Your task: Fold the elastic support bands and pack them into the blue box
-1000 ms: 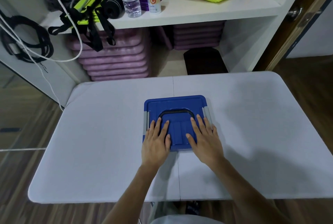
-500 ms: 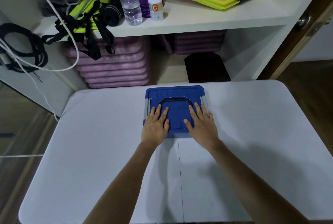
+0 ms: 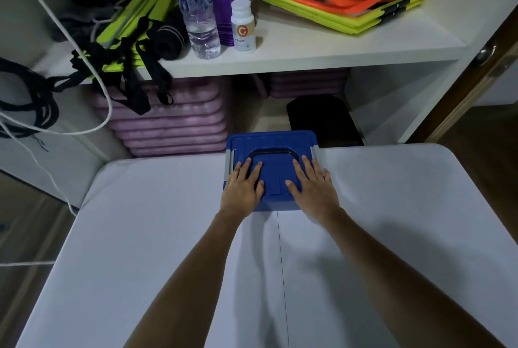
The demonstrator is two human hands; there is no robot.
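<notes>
My left hand (image 3: 243,185): flat, palm down, fingers straight and spread. My right hand (image 3: 311,184): the same. Both arms: extended forward, near parallel.

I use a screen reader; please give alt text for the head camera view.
Both hands, left hand and right hand, press flat on the closed lid of the blue box at the far edge of a white table. Behind stands a cluttered shelf.

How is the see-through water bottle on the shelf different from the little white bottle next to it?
The water bottle is tall and clear, so you can see through it; the white pill bottle is short and solid white. The water bottle has a blue label, while the pill bottle has an orange circle on its label. Both stand upright on the white shelf, side by side.
</notes>
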